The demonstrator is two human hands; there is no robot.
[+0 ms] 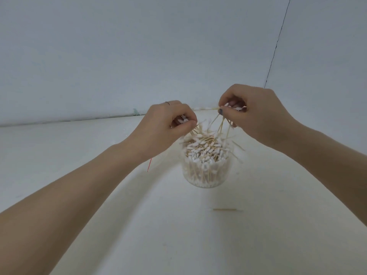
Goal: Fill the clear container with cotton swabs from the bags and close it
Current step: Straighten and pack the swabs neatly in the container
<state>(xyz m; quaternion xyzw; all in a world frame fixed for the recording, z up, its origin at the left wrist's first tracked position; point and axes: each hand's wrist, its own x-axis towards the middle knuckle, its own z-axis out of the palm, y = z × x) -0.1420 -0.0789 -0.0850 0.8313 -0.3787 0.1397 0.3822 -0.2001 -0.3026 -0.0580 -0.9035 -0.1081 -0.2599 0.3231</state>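
Table [79, 175] bears, just below centre, the container [206, 173] heaped with swabs [202, 149], the left hand [166, 124] at 10 o'clock and right hand [252, 114] at 1 o'clock above it each pinching swabs, one stray swab [225, 209] at 5 o'clock.

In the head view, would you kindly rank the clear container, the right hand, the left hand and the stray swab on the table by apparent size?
1. Right hand, though nearness may flatter it.
2. Clear container and left hand, too alike to rank.
3. Stray swab, smallest.
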